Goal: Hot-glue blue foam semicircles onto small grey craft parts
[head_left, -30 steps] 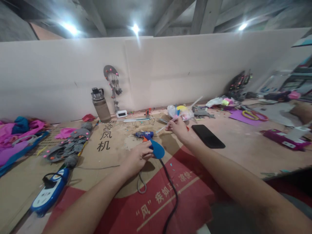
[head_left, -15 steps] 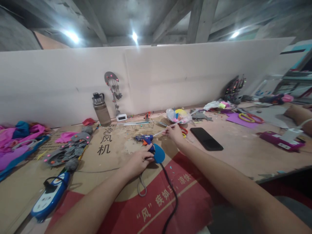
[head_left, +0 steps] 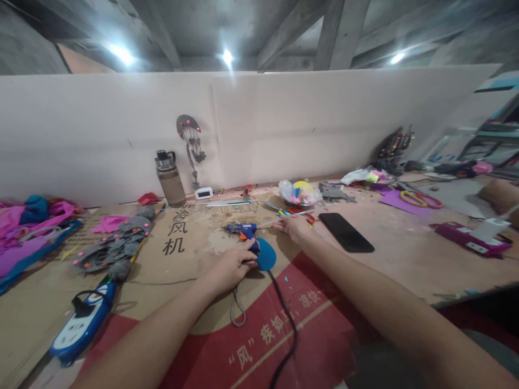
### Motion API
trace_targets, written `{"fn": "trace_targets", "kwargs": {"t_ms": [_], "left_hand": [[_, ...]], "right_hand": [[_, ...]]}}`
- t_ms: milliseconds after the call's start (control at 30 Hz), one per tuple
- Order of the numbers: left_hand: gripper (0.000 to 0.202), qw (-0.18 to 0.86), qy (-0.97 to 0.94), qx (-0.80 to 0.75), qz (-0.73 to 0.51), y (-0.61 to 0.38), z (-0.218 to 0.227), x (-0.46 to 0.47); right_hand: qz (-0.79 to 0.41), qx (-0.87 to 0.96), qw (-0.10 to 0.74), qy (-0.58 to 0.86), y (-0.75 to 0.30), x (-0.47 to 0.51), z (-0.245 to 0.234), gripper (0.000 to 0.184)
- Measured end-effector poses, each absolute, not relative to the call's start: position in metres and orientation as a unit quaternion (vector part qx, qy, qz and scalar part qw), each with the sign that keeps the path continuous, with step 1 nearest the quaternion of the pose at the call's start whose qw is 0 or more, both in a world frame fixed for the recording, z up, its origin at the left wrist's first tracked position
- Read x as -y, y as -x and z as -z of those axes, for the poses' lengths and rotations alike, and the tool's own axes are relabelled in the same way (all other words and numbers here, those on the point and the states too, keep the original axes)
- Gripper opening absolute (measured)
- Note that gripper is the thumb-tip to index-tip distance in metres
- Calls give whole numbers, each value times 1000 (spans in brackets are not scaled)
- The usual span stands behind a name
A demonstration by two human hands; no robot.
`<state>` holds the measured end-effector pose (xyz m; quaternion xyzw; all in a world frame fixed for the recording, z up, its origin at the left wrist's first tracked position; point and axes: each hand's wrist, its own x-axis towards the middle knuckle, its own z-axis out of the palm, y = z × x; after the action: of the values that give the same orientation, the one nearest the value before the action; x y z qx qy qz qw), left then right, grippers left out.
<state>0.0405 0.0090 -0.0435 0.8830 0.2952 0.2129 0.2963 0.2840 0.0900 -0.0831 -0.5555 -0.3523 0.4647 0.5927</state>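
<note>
My left hand is closed round the handle of a blue glue gun and a blue felt piece, both low over the cardboard. A black cord runs from the gun toward me. My right hand lies just right of the gun, fingers pinched on a pale glue stick that points at the gun's back end.
A black phone lies right of my right hand. A bag of coloured bits, scissors, a water bottle, grey felt pieces and a blue power strip sit around. Another person's arm is at far right.
My right hand has come down from above the table and moved left, bringing the glue stick close to the back of the glue gun. My left hand has stayed put.
</note>
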Motion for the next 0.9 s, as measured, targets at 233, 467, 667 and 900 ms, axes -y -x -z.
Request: {"fn": "trace_targets", "kwargs": {"t_ms": [233, 467, 667, 900], "left_hand": [[22, 291, -884, -300, -210, -41, 42, -9], [23, 296, -879, -309, -209, -41, 42, -9], [24, 286, -883, -308, -207, -41, 42, -10], [24, 295, -883, -299, -209, -41, 42, -10]], "right_hand": [[-525, 296, 530, 597, -284, -73, 69, 14], [-516, 325, 469, 639, -288, -61, 57, 18], [-469, 415, 390, 676, -301, -54, 50, 30], [-186, 649, 338, 656, -285, -43, 41, 10]]}}
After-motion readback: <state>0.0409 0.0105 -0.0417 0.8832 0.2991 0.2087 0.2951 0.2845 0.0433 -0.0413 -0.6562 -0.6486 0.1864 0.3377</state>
